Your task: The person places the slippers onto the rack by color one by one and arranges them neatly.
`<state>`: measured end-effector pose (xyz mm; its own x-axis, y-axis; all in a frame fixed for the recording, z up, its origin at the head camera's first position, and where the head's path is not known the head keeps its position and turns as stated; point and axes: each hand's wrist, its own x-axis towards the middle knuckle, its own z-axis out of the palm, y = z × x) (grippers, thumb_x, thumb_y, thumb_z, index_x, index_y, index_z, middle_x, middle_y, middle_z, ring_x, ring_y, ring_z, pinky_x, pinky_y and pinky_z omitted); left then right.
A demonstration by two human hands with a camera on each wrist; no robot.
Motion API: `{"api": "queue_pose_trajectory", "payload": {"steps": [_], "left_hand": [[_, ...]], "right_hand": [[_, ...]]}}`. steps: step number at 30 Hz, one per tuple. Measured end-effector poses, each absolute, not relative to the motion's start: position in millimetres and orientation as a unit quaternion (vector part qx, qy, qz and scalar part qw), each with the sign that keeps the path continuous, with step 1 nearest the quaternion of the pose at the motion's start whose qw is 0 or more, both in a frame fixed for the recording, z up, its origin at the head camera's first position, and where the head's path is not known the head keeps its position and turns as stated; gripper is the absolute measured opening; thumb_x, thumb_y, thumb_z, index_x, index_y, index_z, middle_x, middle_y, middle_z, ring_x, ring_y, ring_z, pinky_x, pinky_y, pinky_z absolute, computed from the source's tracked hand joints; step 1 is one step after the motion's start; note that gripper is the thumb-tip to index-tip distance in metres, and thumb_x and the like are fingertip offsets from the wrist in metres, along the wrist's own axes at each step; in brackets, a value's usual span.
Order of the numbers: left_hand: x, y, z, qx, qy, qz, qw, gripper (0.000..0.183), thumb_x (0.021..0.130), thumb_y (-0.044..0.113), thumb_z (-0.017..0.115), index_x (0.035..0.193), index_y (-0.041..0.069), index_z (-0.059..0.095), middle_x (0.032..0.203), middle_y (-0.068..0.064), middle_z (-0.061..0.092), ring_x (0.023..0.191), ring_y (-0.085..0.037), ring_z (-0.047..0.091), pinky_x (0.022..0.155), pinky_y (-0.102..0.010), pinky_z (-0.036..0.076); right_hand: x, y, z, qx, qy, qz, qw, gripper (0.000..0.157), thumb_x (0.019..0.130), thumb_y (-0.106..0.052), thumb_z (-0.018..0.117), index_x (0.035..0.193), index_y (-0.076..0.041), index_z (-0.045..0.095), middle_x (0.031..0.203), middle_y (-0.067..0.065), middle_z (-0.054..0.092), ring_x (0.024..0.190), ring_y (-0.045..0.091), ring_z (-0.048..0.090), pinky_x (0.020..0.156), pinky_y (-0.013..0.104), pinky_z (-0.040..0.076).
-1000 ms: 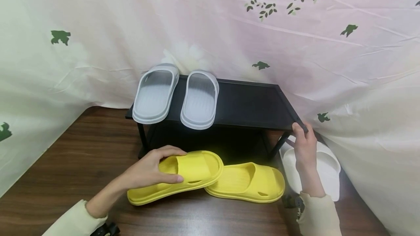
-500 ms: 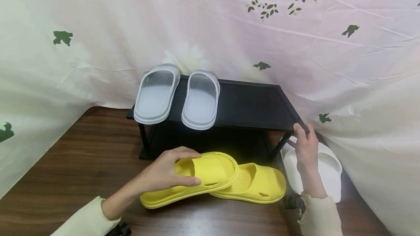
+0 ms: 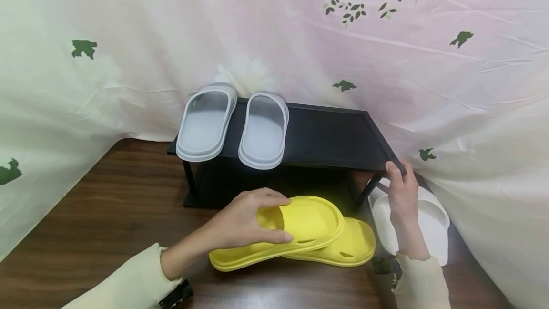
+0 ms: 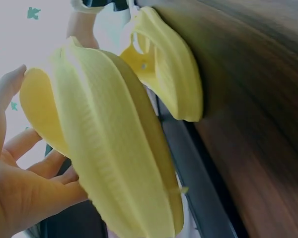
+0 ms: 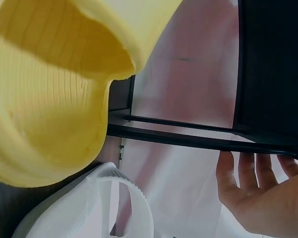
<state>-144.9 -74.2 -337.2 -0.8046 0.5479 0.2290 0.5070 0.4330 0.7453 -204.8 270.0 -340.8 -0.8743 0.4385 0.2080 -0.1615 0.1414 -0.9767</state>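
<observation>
My left hand [image 3: 246,221] grips a yellow slipper [image 3: 296,230] by its strap and inner side, lifted and lying partly over the second yellow slipper [image 3: 353,244] on the wooden floor. In the left wrist view the held slipper [image 4: 114,148] shows its ribbed sole, with the other slipper [image 4: 164,64] beyond. My right hand [image 3: 401,190] holds the front right corner of the black shoe rack [image 3: 334,139]; its fingers [image 5: 248,171] curl under the rack's edge [image 5: 198,141]. A white slipper [image 3: 433,225] lies behind that hand.
Two grey slippers [image 3: 233,125] sit side by side on the left half of the rack's top shelf. A printed curtain [image 3: 472,85] hangs behind and along both sides. Wooden floor [image 3: 107,218] stretches to the left.
My left hand has carried the yellow slipper to the right, so it now overlaps the second yellow slipper. The right hand has stayed on the rack corner.
</observation>
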Motion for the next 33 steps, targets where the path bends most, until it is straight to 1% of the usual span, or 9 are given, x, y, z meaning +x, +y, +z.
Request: {"api": "queue_pose_trajectory", "payload": {"steps": [8, 17, 19, 22, 24, 26, 29, 31, 33], "left_hand": [[-144, -58, -325, 0.284, 0.845, 0.453, 0.021, 0.062, 0.079, 0.053, 0.083, 0.131, 0.022, 0.070, 0.129, 0.007, 0.064, 0.124, -0.012, 0.055, 0.105, -0.040, 0.044], [-140, -47, -305, 0.280, 0.839, 0.467, 0.004, 0.058, 0.079, 0.053, 0.082, 0.129, 0.025, 0.071, 0.128, 0.009, 0.065, 0.122, -0.007, 0.055, 0.103, -0.036, 0.046], [-139, -44, -299, 0.280, 0.841, 0.463, 0.005, 0.059, 0.080, 0.055, 0.081, 0.129, 0.025, 0.071, 0.127, 0.010, 0.066, 0.122, -0.006, 0.056, 0.102, -0.035, 0.047], [-140, -40, -290, 0.279, 0.844, 0.459, 0.004, 0.060, 0.080, 0.056, 0.080, 0.130, 0.023, 0.071, 0.125, 0.012, 0.067, 0.120, -0.005, 0.057, 0.101, -0.033, 0.048], [-141, -36, -284, 0.280, 0.845, 0.455, 0.000, 0.061, 0.080, 0.057, 0.080, 0.130, 0.023, 0.071, 0.123, 0.014, 0.068, 0.119, -0.003, 0.057, 0.099, -0.031, 0.048], [-142, -33, -278, 0.284, 0.845, 0.453, -0.006, 0.061, 0.081, 0.057, 0.079, 0.130, 0.022, 0.071, 0.122, 0.014, 0.069, 0.117, -0.003, 0.058, 0.096, -0.029, 0.049], [-143, -27, -268, 0.294, 0.845, 0.447, -0.013, 0.062, 0.081, 0.058, 0.078, 0.130, 0.021, 0.071, 0.119, 0.013, 0.070, 0.110, -0.002, 0.060, 0.088, -0.027, 0.052], [-146, -23, -261, 0.301, 0.842, 0.447, -0.014, 0.063, 0.082, 0.058, 0.078, 0.130, 0.019, 0.071, 0.115, 0.012, 0.072, 0.103, -0.002, 0.061, 0.082, -0.026, 0.053], [-149, -19, -256, 0.305, 0.838, 0.452, -0.015, 0.063, 0.082, 0.057, 0.078, 0.130, 0.018, 0.071, 0.110, 0.013, 0.073, 0.097, -0.002, 0.062, 0.078, -0.025, 0.053]], "right_hand": [[-209, 272, -340, -0.094, -0.710, 0.658, 0.234, 0.014, 0.103, -0.028, 0.054, 0.111, -0.018, 0.058, 0.114, -0.001, 0.055, 0.106, 0.011, 0.055, 0.076, 0.017, 0.054], [-210, 273, -341, -0.098, -0.721, 0.647, 0.229, 0.014, 0.103, -0.028, 0.053, 0.113, -0.019, 0.057, 0.112, -0.001, 0.055, 0.103, 0.010, 0.056, 0.077, 0.018, 0.055], [-209, 273, -341, -0.102, -0.727, 0.639, 0.228, 0.015, 0.104, -0.029, 0.053, 0.115, -0.021, 0.057, 0.112, -0.003, 0.054, 0.104, 0.010, 0.055, 0.084, 0.022, 0.056], [-209, 272, -341, -0.114, -0.749, 0.609, 0.233, 0.021, 0.104, -0.033, 0.050, 0.120, -0.020, 0.057, 0.114, -0.003, 0.054, 0.109, 0.011, 0.052, 0.099, 0.027, 0.047], [-208, 272, -340, -0.119, -0.765, 0.588, 0.236, 0.031, 0.105, -0.035, 0.048, 0.125, -0.014, 0.056, 0.117, -0.002, 0.053, 0.110, 0.011, 0.048, 0.101, 0.029, 0.040], [-208, 273, -340, -0.123, -0.778, 0.569, 0.237, 0.043, 0.105, -0.037, 0.047, 0.136, -0.008, 0.053, 0.115, -0.001, 0.052, 0.104, 0.011, 0.049, 0.093, 0.027, 0.039], [-207, 274, -342, -0.118, -0.784, 0.560, 0.240, 0.054, 0.105, -0.036, 0.049, 0.148, -0.004, 0.045, 0.106, -0.003, 0.054, 0.087, 0.006, 0.053, 0.080, 0.016, 0.043], [-206, 274, -344, -0.099, -0.774, 0.569, 0.258, 0.050, 0.105, -0.028, 0.052, 0.148, -0.003, 0.046, 0.098, -0.008, 0.056, 0.079, 0.004, 0.053, 0.072, 0.012, 0.045], [-206, 275, -346, -0.072, -0.758, 0.582, 0.285, 0.035, 0.104, -0.015, 0.056, 0.137, -0.005, 0.055, 0.093, -0.012, 0.058, 0.078, 0.003, 0.054, 0.071, 0.010, 0.045]]}}
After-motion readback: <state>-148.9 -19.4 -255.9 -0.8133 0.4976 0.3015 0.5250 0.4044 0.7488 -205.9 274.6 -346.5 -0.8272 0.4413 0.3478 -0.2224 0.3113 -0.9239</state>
